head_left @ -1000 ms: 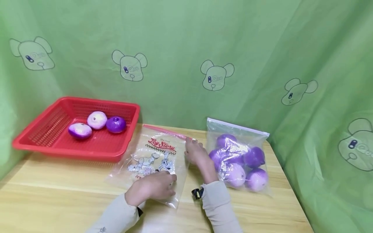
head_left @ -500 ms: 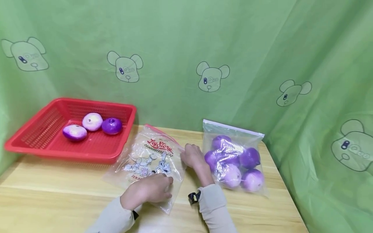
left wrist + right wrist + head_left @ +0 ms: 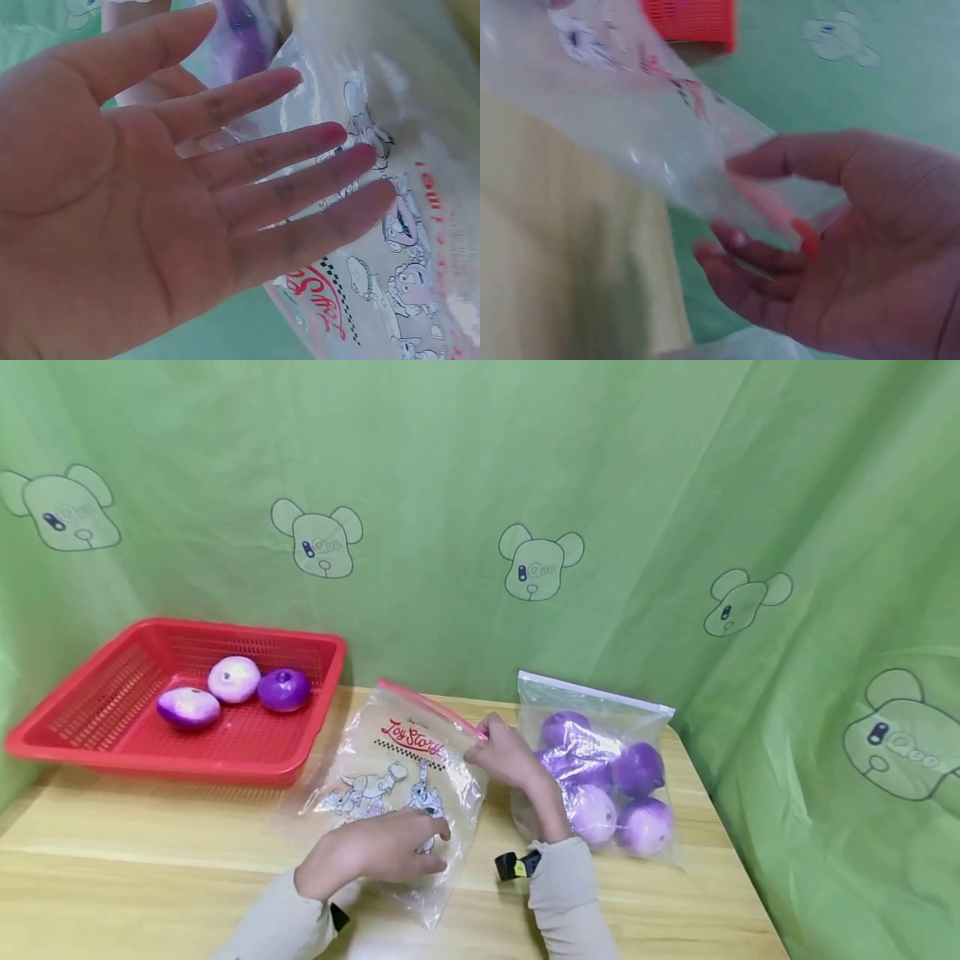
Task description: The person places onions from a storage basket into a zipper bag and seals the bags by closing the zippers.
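A clear zip bag (image 3: 401, 781) with a red "Toy Story" print and cartoon figures lies in the middle of the wooden table, its pink-red zip strip (image 3: 423, 700) along the far edge. My right hand (image 3: 513, 762) grips the right end of that strip. In the right wrist view, thumb and fingers bend around the bag's corner, with the red slider (image 3: 808, 238) near the palm. Over the near part of the bag is my left hand (image 3: 382, 852); the left wrist view shows its fingers (image 3: 300, 191) straight and spread, holding nothing.
On the left stands a red perforated basket (image 3: 187, 760) with a few purple-and-white onions (image 3: 234, 680). Right of my right hand lies another clear zip bag (image 3: 596, 693) with several purple onions (image 3: 645, 827). A green curtain (image 3: 435, 460) hangs behind and to the right.
The right hand has taken hold of the zip strip's right end, and that side of the bag is lifted and creased. The left hand stays over the near part, fingers straighter now.
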Demonstrator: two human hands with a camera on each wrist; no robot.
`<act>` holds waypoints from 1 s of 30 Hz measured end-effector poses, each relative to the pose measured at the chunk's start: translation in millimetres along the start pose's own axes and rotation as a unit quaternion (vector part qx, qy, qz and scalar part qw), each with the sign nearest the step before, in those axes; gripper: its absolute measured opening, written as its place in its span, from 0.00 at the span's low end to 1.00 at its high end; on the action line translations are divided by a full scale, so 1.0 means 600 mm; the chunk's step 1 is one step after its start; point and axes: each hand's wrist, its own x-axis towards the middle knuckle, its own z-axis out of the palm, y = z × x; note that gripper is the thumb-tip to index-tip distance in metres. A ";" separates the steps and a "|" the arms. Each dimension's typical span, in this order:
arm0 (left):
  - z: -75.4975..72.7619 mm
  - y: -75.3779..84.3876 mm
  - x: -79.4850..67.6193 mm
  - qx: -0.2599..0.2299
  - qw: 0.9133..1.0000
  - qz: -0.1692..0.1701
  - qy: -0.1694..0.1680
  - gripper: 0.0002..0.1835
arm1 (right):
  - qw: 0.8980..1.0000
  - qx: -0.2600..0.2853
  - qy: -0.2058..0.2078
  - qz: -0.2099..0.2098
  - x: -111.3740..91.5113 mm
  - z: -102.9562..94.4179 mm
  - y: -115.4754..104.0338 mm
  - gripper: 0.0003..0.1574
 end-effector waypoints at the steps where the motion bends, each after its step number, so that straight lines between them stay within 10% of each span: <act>1: -0.001 0.000 -0.001 -0.003 1.000 0.004 0.001 0.18 | 1.000 0.023 -0.007 -0.002 -0.003 -0.007 -0.001 0.20; 10: -0.009 -0.009 -0.007 -0.012 1.000 0.021 0.021 0.16 | 0.991 0.092 -0.029 -0.095 -0.021 -0.048 -0.001 0.15; 16: -0.041 -0.013 -0.017 -0.066 0.987 0.040 0.141 0.17 | 0.982 0.118 0.036 -0.141 -0.046 -0.072 -0.036 0.11; 25: -0.094 -0.001 -0.050 -0.126 0.940 0.052 0.312 0.12 | 0.954 0.048 0.208 -0.209 -0.117 -0.105 -0.104 0.06; 30: -0.103 0.024 -0.061 -0.150 0.892 0.121 0.409 0.08 | 0.897 -0.002 0.302 -0.323 -0.148 -0.113 -0.125 0.03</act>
